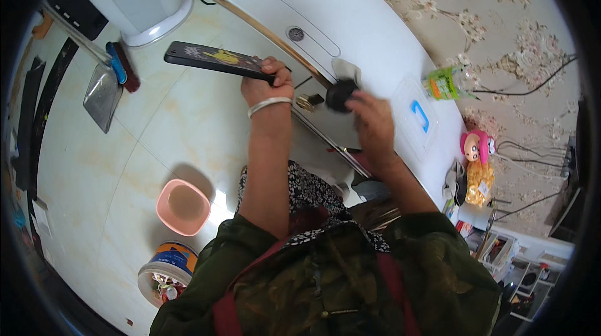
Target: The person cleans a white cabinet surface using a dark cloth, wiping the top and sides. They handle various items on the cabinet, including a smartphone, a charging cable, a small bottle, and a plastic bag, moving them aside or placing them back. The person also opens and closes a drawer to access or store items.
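Note:
My left hand (270,80) grips one end of a long black case or box (220,60) with a yellow cartoon figure on it, held out over the tiled floor. In my right hand (373,115) is a round black object (341,95), blurred, near the edge of the white tabletop; its exact kind is unclear. A pale cloth (347,70) lies on the tabletop just beyond it. Between my hands, lower down, a gold-coloured metal piece with a black part (309,102) shows. A silver bangle (270,105) circles my left wrist.
A clear plastic lid with a blue handle (419,116), a green-labelled plastic container (441,83) and a pink toy (476,146) stand on the white table (375,16). A pink basin (183,207), a bucket (169,270), a dustpan (102,96) and a blue brush (119,66) are on the floor.

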The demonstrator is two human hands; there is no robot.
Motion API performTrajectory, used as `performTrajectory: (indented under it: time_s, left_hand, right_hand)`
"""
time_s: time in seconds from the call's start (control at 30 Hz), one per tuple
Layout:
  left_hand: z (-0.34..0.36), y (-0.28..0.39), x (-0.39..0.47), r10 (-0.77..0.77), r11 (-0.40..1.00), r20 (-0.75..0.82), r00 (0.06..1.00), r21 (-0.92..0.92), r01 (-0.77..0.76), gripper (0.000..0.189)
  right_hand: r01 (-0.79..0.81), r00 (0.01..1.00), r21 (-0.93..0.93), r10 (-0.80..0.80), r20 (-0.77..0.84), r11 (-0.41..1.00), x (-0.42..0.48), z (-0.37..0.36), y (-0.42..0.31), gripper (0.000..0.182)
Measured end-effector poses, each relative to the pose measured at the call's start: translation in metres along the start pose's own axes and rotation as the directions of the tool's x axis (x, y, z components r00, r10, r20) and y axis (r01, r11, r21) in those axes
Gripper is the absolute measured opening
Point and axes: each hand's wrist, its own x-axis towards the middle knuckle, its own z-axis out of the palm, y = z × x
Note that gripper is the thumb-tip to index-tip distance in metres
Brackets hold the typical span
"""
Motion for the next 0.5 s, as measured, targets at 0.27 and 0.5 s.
performTrajectory:
  time_s: [0.27, 0.5]
  left_hand:
    - [0.004, -0.007, 0.000, -0.011, 0.999, -0.008, 1.000, 0.046, 0.012, 0.012]
    - [0.007, -0.004, 0.000, 0.094, 0.976, -0.012, 0.995, 0.196, -0.090, 0.017]
  right_hand:
    - [-0.603, 0.788, 0.216, 0.616, 0.009, 0.768, 0.141, 0.019, 0.194, 0.034]
    - [0.077, 0.985, -0.409, -0.132, -0.110, 0.909, 0.109, 0.092, 0.037, 0.021]
